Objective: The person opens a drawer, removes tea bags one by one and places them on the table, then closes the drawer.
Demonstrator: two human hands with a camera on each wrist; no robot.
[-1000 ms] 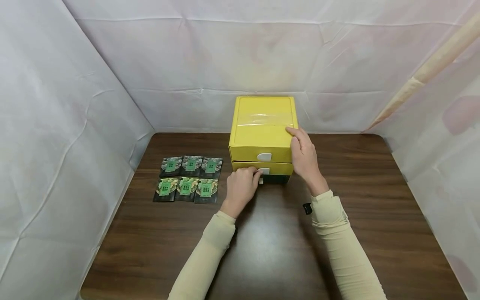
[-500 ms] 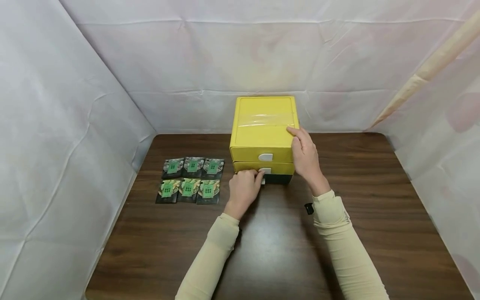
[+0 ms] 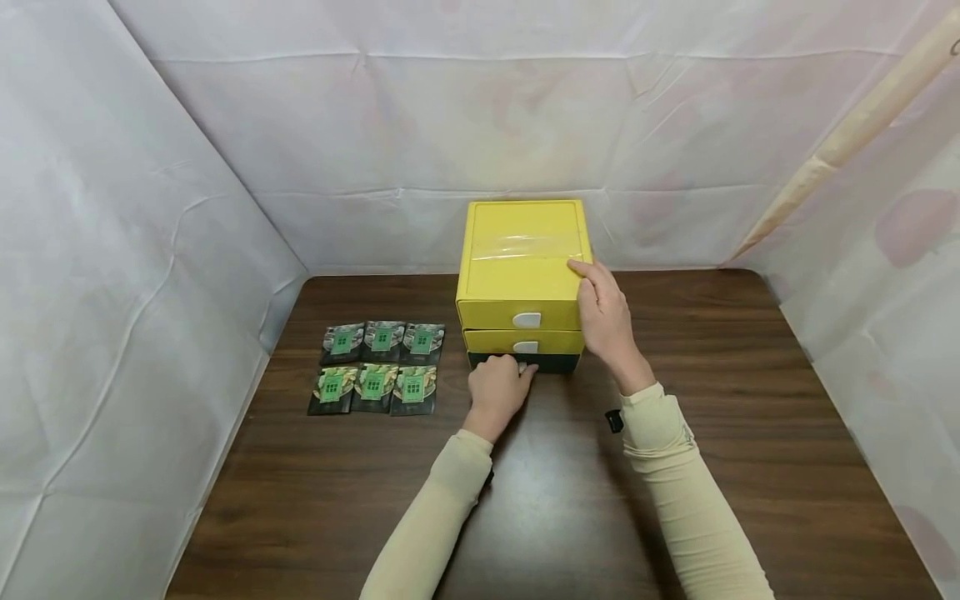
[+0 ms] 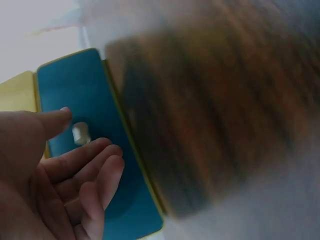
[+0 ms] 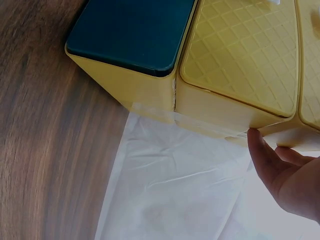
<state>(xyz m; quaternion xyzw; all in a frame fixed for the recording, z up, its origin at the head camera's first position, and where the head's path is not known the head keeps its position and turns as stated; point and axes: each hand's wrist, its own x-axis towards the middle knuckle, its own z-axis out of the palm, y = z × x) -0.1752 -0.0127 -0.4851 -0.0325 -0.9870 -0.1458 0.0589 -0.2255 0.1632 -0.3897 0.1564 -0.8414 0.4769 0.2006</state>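
On the brown table (image 3: 735,358) in the head view stands one yellow drawer unit (image 3: 521,279) with three drawers stacked: two yellow ones, the upper drawer (image 3: 491,317) and the middle drawer (image 3: 489,342), over one dark green bottom drawer (image 3: 557,364). Six packets lie flat to the left of it, three in a back row (image 3: 383,340) and three in a front row (image 3: 375,387). White cloth (image 3: 420,125) hangs behind and at both sides; clear tape (image 3: 525,245) crosses the unit's top. The left hand (image 3: 498,392) is in front of the bottom drawer and covers part of it. The right hand (image 3: 606,323) rests against the unit's right side, fingers reaching onto the top.

From the left wrist, one white knob (image 4: 81,133) shows on the bottom drawer, between the thumb and the loosely bent fingers; a gap shows on the thumb's side, and the hand is not closed on it. The tabletop beyond is blurred.

From the right wrist, parts of all three drawers show. One fingertip touches the unit's side wall, with the fingers extended rather than clenched.
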